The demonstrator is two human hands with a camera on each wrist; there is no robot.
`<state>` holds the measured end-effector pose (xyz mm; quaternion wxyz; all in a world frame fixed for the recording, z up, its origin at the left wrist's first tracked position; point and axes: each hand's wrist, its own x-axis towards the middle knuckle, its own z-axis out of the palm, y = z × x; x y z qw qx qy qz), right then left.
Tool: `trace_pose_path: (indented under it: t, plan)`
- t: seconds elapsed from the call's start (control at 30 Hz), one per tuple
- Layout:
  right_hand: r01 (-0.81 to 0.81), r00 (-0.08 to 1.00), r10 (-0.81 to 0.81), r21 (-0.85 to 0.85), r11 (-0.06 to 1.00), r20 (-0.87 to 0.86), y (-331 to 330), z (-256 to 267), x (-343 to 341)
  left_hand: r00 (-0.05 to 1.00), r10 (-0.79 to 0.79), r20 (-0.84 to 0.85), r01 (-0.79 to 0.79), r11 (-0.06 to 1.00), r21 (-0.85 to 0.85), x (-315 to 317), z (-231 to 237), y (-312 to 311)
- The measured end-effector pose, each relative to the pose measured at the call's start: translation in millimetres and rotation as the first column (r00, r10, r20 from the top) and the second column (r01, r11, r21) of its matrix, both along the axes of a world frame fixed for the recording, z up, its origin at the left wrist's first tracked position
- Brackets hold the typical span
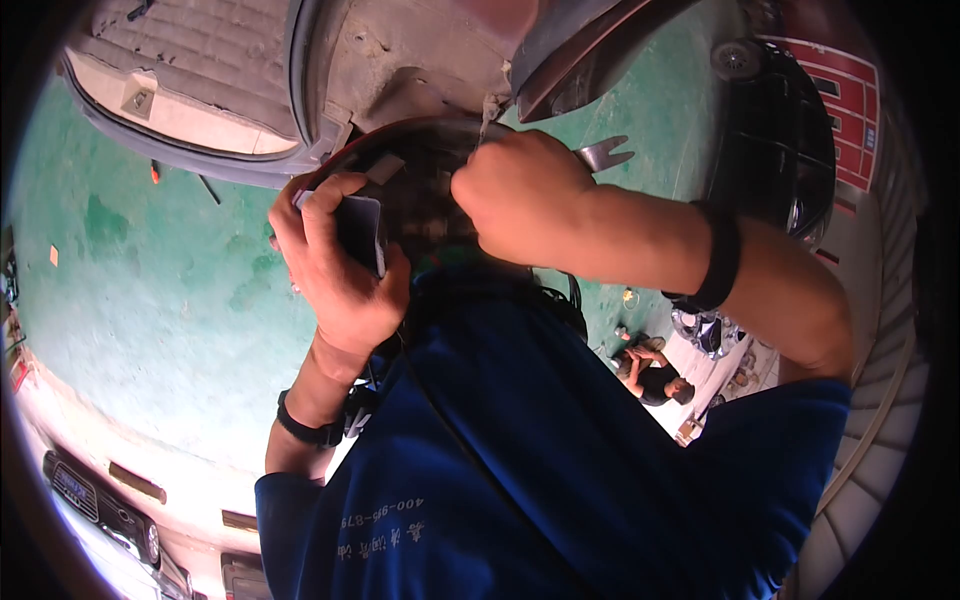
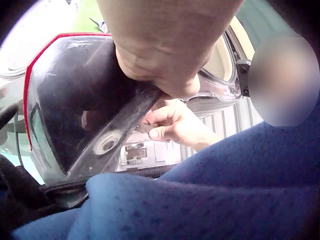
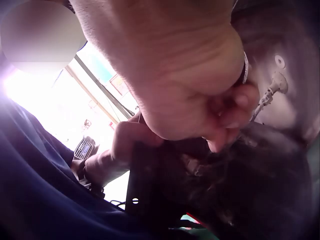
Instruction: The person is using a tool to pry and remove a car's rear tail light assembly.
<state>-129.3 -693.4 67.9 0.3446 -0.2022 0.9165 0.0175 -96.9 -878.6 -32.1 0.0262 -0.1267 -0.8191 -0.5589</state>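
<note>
My left hand (image 1: 345, 295) grips the edge of a dark car tail light (image 1: 420, 205), thumb on one side and fingers over the other. In the left wrist view, the tail light (image 2: 75, 100) shows a glossy dark face, a red rim and a round pale fitting (image 2: 106, 144) on its flange. My right hand (image 1: 540, 205) is curled beside the light, close to the car body. From it sticks out a forked metal pry tool (image 1: 605, 153). In the right wrist view, the curled fingers of my right hand (image 3: 200, 95) are near a pale stud-like fitting (image 3: 270, 95); the fingertips' contact is partly hidden.
Ahead is a car body (image 1: 420, 60) with an open, padded panel (image 1: 190, 60) at left. A screwdriver with an orange handle (image 1: 155, 172) and a thin rod (image 1: 208, 190) lie on the green floor (image 1: 150, 270). A person (image 1: 655, 380) sits at right, below a black car (image 1: 775, 140).
</note>
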Motion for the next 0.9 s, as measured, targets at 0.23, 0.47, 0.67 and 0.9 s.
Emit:
trace_pose_path:
  t: [0.23,0.47,0.67,0.9]
  plan:
    - [-0.268,0.952,0.254,-0.065,0.961,-0.172,24.7,-14.0,7.6,0.999,-0.039,0.003,0.039,0.996,0.08,-5.1,-5.0,-6.0]
    - [0.262,0.936,-0.336,-0.439,0.86,-0.101,44.7,-22.6,35.9,0.99,-0.05,0.133,0.036,0.994,0.104,-7.3,-1.1,-15.8]
    - [0.477,0.794,-0.597,-0.724,0.498,0.113,38.7,-46.6,56.3,0.996,-0.053,0.076,0.045,0.994,0.1,-5.1,1.3,-11.3]
    - [0.287,0.911,-0.408,-0.617,0.733,-0.061,43.8,-75.6,68.0,0.933,-0.182,-0.311,0.031,0.9,-0.434,-6.1,34.4,-3.0]
